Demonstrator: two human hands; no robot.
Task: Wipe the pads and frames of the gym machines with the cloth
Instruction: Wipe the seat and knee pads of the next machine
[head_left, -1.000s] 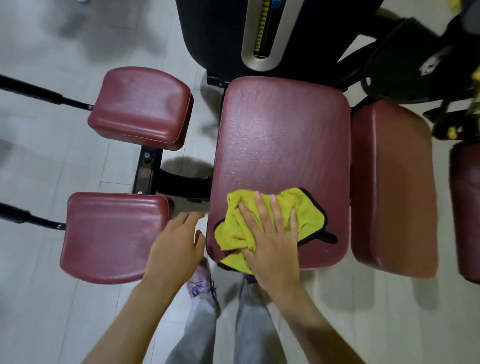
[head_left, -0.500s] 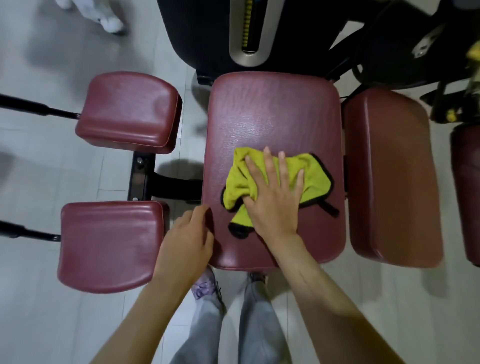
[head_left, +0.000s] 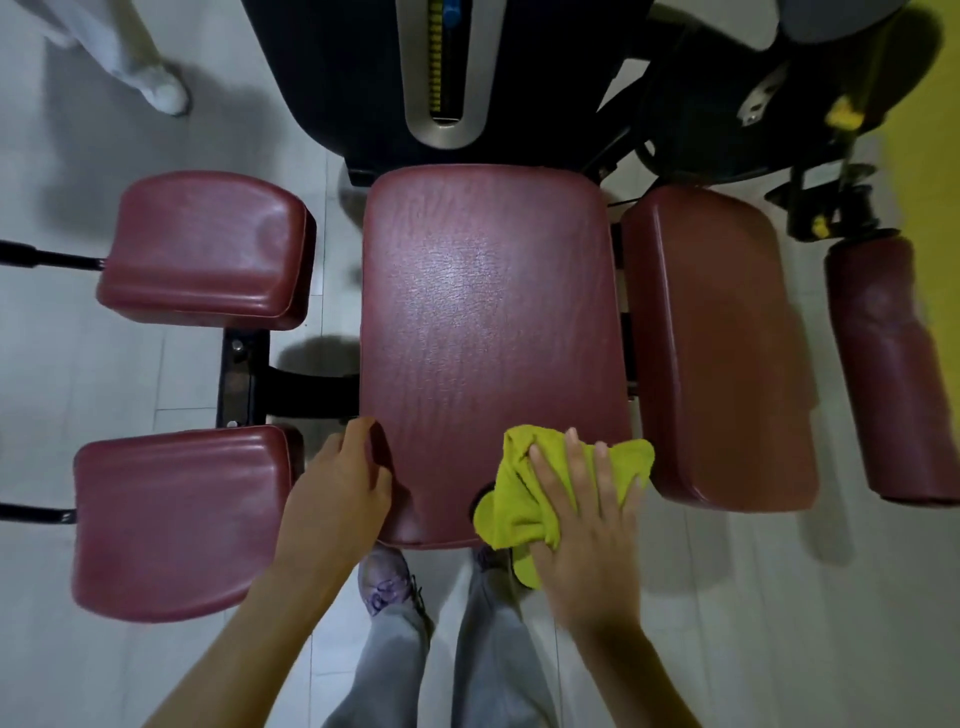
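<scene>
Cloth (head_left: 511, 499)? Where is it?
— On the near right corner of the big red seat (head_left: 493, 322). A bit hangs over the edge.
— What is on it?
— The right hand (head_left: 587, 530) presses it flat, fingers straight and a little apart.
— And the left hand (head_left: 337, 493)?
— Its fingers curl round the seat's left edge.
</scene>
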